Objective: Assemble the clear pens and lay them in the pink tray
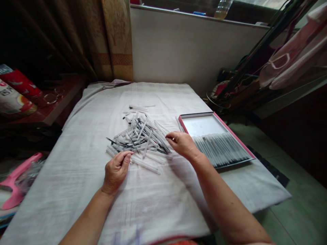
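Observation:
A loose pile of clear pen barrels (139, 132), mixed with dark thin refills and small black caps, lies on the white cloth. My left hand (118, 170) is closed in a pinch at the pile's near left edge; what its fingertips hold is too small to make out. At the right edge of the pile, my right hand (184, 144) is also closed, thumb against fingers, and its grip is hidden. Beneath my right wrist and beyond it, a shallow box (201, 124) with red sides stands open. A row of pens (222, 148) with dark tips lies side by side in its near part.
The cloth-covered table (87, 136) ends at the right above a tiled floor. To the left stand a pink plastic handle (19, 182) and a wooden cabinet (61, 105) bearing packages and glasses. A curtain (116, 41) and a windowsill close off the back. Pink clothing (283, 61) hangs at right.

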Demonstrator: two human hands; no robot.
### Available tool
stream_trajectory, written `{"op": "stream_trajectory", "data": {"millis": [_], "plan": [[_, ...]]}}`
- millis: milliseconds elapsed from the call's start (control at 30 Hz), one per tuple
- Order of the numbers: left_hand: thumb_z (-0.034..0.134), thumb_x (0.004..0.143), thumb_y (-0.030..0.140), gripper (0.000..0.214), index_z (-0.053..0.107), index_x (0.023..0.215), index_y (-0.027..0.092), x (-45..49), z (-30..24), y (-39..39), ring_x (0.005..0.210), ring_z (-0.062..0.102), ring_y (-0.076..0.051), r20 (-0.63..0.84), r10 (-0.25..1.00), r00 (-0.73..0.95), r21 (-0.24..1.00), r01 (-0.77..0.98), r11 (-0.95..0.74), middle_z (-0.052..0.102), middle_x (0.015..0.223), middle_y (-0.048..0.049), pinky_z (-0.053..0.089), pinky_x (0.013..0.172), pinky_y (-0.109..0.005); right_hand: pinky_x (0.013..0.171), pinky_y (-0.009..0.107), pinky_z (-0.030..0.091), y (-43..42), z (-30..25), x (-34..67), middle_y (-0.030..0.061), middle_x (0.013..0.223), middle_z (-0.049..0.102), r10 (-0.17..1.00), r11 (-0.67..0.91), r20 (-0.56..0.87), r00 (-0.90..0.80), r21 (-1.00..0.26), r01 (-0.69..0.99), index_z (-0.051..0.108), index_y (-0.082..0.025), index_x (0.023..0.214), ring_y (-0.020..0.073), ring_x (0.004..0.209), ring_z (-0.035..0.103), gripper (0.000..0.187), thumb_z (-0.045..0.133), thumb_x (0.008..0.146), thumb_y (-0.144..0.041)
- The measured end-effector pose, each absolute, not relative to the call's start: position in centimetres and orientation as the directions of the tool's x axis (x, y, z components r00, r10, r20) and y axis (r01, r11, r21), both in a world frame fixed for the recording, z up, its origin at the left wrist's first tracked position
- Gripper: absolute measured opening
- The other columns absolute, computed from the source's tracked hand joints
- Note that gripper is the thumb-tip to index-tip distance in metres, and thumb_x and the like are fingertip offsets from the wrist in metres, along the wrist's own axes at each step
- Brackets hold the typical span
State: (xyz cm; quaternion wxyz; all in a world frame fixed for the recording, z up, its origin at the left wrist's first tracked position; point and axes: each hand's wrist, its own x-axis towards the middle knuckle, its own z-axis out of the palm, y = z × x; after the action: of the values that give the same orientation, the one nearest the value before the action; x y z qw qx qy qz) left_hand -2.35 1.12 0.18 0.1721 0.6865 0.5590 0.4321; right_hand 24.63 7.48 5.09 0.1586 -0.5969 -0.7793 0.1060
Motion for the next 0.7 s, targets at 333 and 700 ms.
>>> {"op": "stream_trajectory", "data": {"millis": [333,700], "plan": [[0.049,0.094,0.033,0.023,0.068,0.091,0.019,-2.3,-0.8,1.4,0.080,0.068,-0.016,0.447,0.892,0.065,0.683,0.618,-0.388,0.072,0.085,-0.0045,0.053,0.074,-0.025,0.069,0.029,0.047,7.4,4.9,16.8,0.0091,0.099,0.067,0.831,0.548,-0.082,-0.551,-0.053,0.835,0.066,-0.022,0.104,0.0213,0.085,0.066,0.028,0.043,0.091,-0.015],[0.053,0.093,0.030,0.038,0.050,0.130,0.021,-1.8,-0.4,1.1,0.109,0.061,-0.022,0.603,0.773,0.198,0.468,0.698,-0.543,0.067,0.117,-0.0096,0.048,0.097,-0.038,0.061,0.026,0.051,4.5,4.5,15.9,0.0041,0.087,0.070,0.894,0.273,0.184,-0.408,-0.947,0.171,0.066,-0.019,0.096,0.0140,0.065,0.062,0.017,0.055,0.086,-0.029]]}}
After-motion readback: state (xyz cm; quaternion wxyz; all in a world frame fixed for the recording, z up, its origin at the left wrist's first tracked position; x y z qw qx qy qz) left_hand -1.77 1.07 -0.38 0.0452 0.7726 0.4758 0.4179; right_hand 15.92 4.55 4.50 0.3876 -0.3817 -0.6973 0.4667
